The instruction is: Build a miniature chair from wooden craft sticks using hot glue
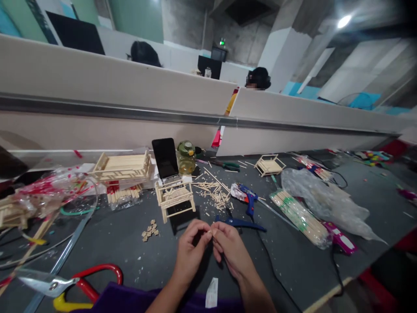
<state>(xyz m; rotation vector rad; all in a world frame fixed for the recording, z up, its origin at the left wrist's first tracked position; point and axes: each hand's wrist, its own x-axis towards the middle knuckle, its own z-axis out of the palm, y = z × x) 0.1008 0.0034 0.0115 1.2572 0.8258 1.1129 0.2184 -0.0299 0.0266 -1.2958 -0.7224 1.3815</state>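
Note:
My left hand (191, 248) and my right hand (228, 245) meet low in the middle of the dark table (124, 243). Their fingertips pinch together on a tiny pale piece (213, 233), too small to name. Just beyond them stands a small stick-built chair (175, 198). A heap of cut sticks (216, 191) and a blue glue gun (247, 198) lie to the right of the chair. Small round wooden bits (150, 230) lie to the left of my hands.
Red-handled shears (65, 282) lie at the near left. A phone (165, 158) leans behind the chair, beside a green jar (186, 156). A larger stick frame (122, 167), a small one (269, 165), a wrapped stick bundle (301, 217) and plastic bags (322, 195) crowd the table. Partition walls stand behind.

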